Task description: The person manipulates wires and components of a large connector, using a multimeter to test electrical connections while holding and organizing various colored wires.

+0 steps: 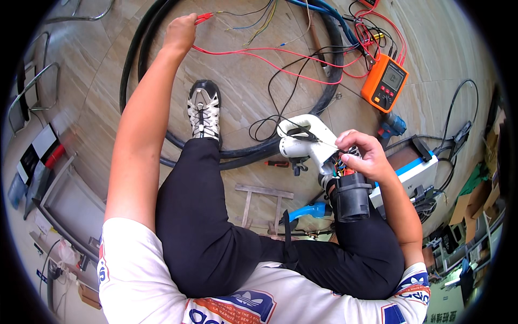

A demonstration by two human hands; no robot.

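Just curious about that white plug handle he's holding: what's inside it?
Coloured wires show inside the open white handle, where the right hand pinches a black probe. Their ends stay hidden behind the fingers.

Floor (253, 102) was tiled, beige. Thick black cable (141, 48) looped wide across it, a shoe (204, 110) inside the loop. Blue cordless drill (392, 126) lay just right of the loop. Small red-handled screwdriver (276, 163) sat by the loop's near edge. Metal bracket (263, 202) lay nearer still. Cardboard boxes (477, 197) were stacked at the floor's right edge.
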